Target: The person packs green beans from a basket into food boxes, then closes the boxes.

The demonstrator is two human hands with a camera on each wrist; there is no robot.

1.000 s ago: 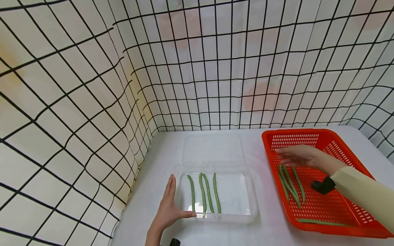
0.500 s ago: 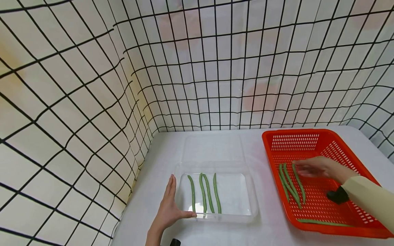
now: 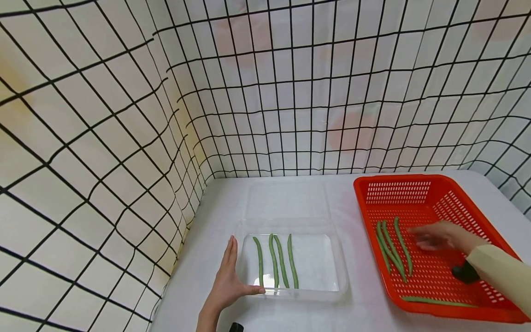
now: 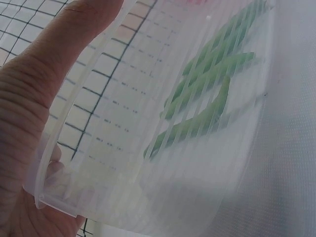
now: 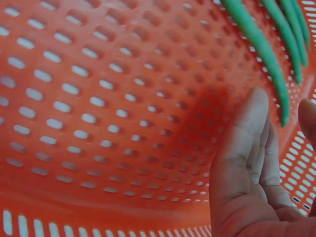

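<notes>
My left hand (image 3: pixel 226 281) lies against the left front corner of a clear plastic container (image 3: pixel 341 258), its fingers straight along the side and its thumb along the front wall. Several green beans (image 3: pixel 292 260) lie lengthwise inside that container, apart or nearly touching. Over the red perforated basket (image 3: pixel 367 221) at the right, my right hand (image 3: pixel 445 236) hovers with loosely bent fingers and nothing in them. Just left of it lies a green bean (image 3: pixel 402 246), beside several others (image 3: pixel 390 251). In the right wrist view its fingertips (image 5: pixel 256 101) are close to a bean (image 5: pixel 261 47).
One more green bean (image 3: pixel 437 302) lies crosswise near the basket's front wall. Behind the container is a flat, clear rectangular sheet, perhaps a lid (image 3: pixel 288 200). A black grid net (image 3: pixel 307 92) over white cloth rises behind and along the left of the white table (image 3: pixel 352 318).
My right hand has moved to the right and slightly nearer inside the basket, away from the beans at its left side. The left hand, container and beans have stayed in place.
</notes>
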